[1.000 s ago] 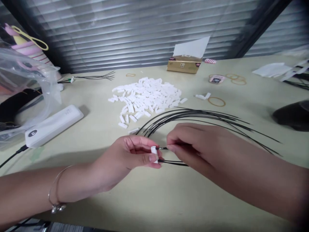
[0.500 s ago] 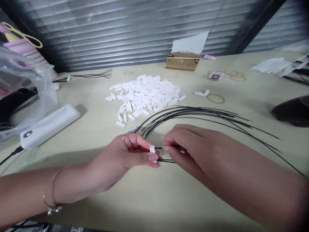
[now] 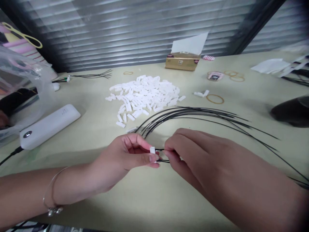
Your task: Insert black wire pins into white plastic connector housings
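Note:
Between thumb and fingers, my left hand [image 3: 135, 153] pinches a small white connector housing [image 3: 152, 150]. Thin black wires [image 3: 164, 160] run from the housing's right side toward my right hand [image 3: 185, 154]. That hand is closed in a pinch on a black wire [image 3: 160, 149], close to the housing; its fingertips partly hide the wire. Behind both hands, a bundle of loose black wires [image 3: 193, 111] curves across the table. Past it lies a heap of white connector housings [image 3: 149, 93].
At left are a white power bank [image 3: 50, 127] with a cable and a clear plastic bag [image 3: 43, 87]. A gold tissue box [image 3: 182, 62] stands at the back. Rubber bands [image 3: 215, 99] and a dark rounded object [image 3: 291, 111] are on the right.
My right hand has shifted slightly and turned a little, still pinching the wire. My left hand and the white housing stay nearly in place.

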`<control>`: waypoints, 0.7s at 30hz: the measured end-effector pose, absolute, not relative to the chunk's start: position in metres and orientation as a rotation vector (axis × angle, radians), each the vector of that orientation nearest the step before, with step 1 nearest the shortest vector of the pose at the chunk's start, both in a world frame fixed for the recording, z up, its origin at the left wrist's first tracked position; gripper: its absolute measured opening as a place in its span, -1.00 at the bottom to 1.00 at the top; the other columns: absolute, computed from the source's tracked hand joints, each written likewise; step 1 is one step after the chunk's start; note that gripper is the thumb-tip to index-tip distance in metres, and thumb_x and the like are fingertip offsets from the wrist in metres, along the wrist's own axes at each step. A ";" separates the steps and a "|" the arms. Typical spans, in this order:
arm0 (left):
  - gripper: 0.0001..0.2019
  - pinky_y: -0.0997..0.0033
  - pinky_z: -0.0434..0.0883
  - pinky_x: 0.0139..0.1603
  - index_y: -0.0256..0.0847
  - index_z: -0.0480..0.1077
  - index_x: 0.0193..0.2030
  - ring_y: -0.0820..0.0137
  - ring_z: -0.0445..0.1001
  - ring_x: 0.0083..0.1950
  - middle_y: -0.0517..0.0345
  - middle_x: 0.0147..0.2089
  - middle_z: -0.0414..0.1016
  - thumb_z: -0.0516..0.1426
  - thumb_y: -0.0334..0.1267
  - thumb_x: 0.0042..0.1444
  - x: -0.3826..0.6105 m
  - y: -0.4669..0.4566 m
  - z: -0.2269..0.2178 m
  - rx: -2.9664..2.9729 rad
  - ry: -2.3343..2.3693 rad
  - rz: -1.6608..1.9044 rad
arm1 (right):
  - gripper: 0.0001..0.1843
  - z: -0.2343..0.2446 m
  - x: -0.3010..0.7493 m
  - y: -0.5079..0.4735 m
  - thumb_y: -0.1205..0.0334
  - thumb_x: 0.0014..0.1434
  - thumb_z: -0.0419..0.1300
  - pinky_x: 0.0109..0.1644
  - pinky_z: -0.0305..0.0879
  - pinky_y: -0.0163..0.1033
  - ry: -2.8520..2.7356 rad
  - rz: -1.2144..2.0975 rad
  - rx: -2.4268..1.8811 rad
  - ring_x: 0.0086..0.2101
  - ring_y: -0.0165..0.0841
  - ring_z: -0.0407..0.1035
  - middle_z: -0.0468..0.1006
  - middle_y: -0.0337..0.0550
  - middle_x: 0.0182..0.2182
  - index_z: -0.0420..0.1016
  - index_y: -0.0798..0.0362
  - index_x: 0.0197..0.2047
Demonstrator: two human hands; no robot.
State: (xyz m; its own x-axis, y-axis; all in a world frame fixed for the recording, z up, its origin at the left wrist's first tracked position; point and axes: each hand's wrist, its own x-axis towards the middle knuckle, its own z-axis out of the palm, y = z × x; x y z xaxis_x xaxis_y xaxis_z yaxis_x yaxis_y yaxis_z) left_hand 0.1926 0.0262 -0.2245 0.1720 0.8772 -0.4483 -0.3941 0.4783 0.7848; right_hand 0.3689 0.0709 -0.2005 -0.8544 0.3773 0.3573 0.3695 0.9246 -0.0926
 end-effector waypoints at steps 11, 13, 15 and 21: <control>-0.79 0.56 0.44 -0.31 -0.33 0.39 -0.49 0.49 0.54 -0.44 0.23 -0.50 0.55 0.35 -0.47 -0.22 0.193 0.023 -0.224 0.573 1.057 0.992 | -0.70 -0.204 0.365 0.076 0.50 0.14 -0.05 -0.61 0.01 -0.29 -2.733 0.433 -0.772 -0.67 -0.47 0.16 0.30 -0.25 -0.67 0.26 0.08 -0.58; -0.81 0.61 0.43 -0.33 -0.33 0.39 -0.48 0.52 0.54 -0.44 0.22 -0.50 0.55 0.33 -0.48 -0.19 0.193 0.024 -0.224 0.580 1.051 0.996 | -0.69 -0.203 0.364 0.079 0.49 0.12 -0.03 -0.61 -0.01 -0.30 -2.724 0.509 -0.782 -0.67 -0.48 0.14 0.29 -0.26 -0.69 0.22 0.07 -0.61; -0.83 0.65 0.41 -0.34 -0.33 0.39 -0.47 0.55 0.54 -0.44 0.24 -0.52 0.55 0.31 -0.49 -0.14 0.194 0.024 -0.224 0.593 1.045 1.000 | -0.70 -0.201 0.363 0.082 0.47 0.12 0.00 -0.60 -0.02 -0.29 -2.716 0.552 -0.781 -0.67 -0.48 0.12 0.28 -0.26 -0.70 0.20 0.05 -0.61; -0.84 0.69 0.42 -0.34 -0.33 0.38 -0.47 0.57 0.54 -0.44 0.23 -0.51 0.56 0.30 -0.50 -0.13 0.193 0.024 -0.226 0.610 1.028 1.001 | -0.71 -0.199 0.364 0.084 0.45 0.12 0.03 -0.59 -0.01 -0.29 -2.696 0.554 -0.767 -0.65 -0.47 0.13 0.30 -0.26 -0.69 0.24 0.05 -0.60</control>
